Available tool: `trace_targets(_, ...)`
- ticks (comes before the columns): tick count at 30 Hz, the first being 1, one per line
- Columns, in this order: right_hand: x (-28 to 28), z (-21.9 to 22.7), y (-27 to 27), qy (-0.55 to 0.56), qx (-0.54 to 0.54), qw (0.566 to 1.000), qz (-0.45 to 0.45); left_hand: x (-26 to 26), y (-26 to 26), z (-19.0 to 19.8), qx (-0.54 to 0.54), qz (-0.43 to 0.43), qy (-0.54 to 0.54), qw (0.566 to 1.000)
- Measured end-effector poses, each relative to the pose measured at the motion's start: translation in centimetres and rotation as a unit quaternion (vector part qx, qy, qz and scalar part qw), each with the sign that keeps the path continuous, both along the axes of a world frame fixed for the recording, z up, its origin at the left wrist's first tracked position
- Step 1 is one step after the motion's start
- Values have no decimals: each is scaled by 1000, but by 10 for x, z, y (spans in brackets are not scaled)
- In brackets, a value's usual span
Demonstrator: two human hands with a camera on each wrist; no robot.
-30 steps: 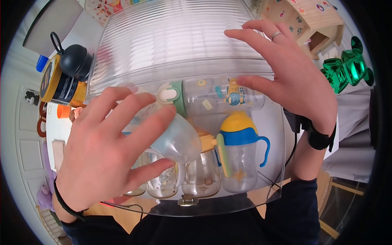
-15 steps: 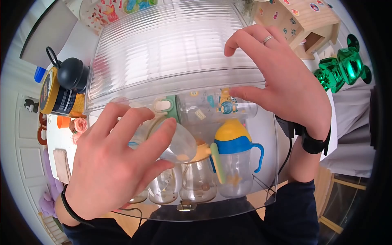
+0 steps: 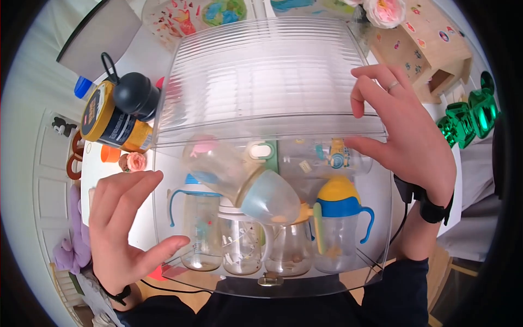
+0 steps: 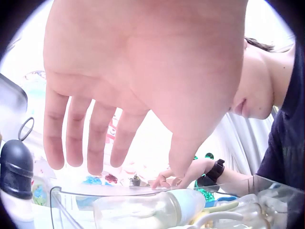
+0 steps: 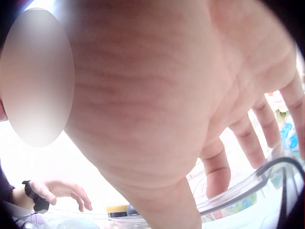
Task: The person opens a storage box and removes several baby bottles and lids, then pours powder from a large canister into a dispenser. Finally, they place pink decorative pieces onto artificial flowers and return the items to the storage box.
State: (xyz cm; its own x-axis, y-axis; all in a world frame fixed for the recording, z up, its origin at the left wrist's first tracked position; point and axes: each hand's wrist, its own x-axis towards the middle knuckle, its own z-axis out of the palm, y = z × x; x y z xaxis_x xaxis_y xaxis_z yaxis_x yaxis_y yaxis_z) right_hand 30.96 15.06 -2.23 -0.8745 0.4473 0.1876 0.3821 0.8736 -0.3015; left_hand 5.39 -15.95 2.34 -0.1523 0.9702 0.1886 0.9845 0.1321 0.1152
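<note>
In the head view a clear box (image 3: 384, 240) with a ribbed lid (image 3: 261, 71) holds several bottles. A bottle with a pale blue cap (image 3: 269, 196) lies slanted across upright ones, among them a cup with a yellow and blue top (image 3: 340, 199). Behind, a clear bottle with a green collar (image 3: 305, 158) lies on its side. My left hand (image 3: 122, 223) is off the box's left side, fingers apart, holding nothing. My right hand (image 3: 408, 131) is over the lid's right edge, fingers lightly bent, thumb near the lying bottle; whether it touches the lid I cannot tell.
At the left stand a yellow-lidded jar (image 3: 101, 111) and a black round container with a loop (image 3: 135, 95). A wooden house (image 3: 430, 43) and a shiny green figure (image 3: 482, 111) are at the right. Pink flowers (image 3: 385, 11) show at the back.
My left hand has moved left and away from the blue-capped bottle, which now lies uncovered on the others. My right hand keeps near the lid's edge. The head view has shifted.
</note>
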Motion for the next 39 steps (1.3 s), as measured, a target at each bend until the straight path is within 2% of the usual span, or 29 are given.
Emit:
trace_targets(5, -1, 2, -3, -8, -4, 1000, -5, -8, -11, -17, 19, 8, -37, 999)
trace_targets(9, 0, -4, -4, 20, 40, 999, 12, -13, -7, -17, 16, -1, -35, 999)
trace_targets(10, 0, -4, -5, 31, 57, 998, 17, -13, -8, -20, 4, 17, -68, 998)
trace_targets(15, 0, 1, -7, 16, 43, 999, 9, 1, 0, -12, -54, -80, -91, 991)
trace_targets(17, 0, 3, -7, 15, 43, 999, 7, 21, -3, -19, -70, -102, -85, 989)
trace_targets(21, -2, 5, -7, 19, 32, 999, 7, 49, -16, -41, -57, -180, 5, 982)
trace_targets(24, -4, 6, -9, 20, 50, 998, 10, 53, -20, -54, -57, -196, -11, 979)
trace_targets(30, -5, 8, -7, 23, 63, 997, 48, 56, -13, -70, 20, -167, 38, 985)
trace_targets(39, -6, 8, 1, 28, 14, 996, 84, 42, -1, -69, 15, -151, 34, 988)
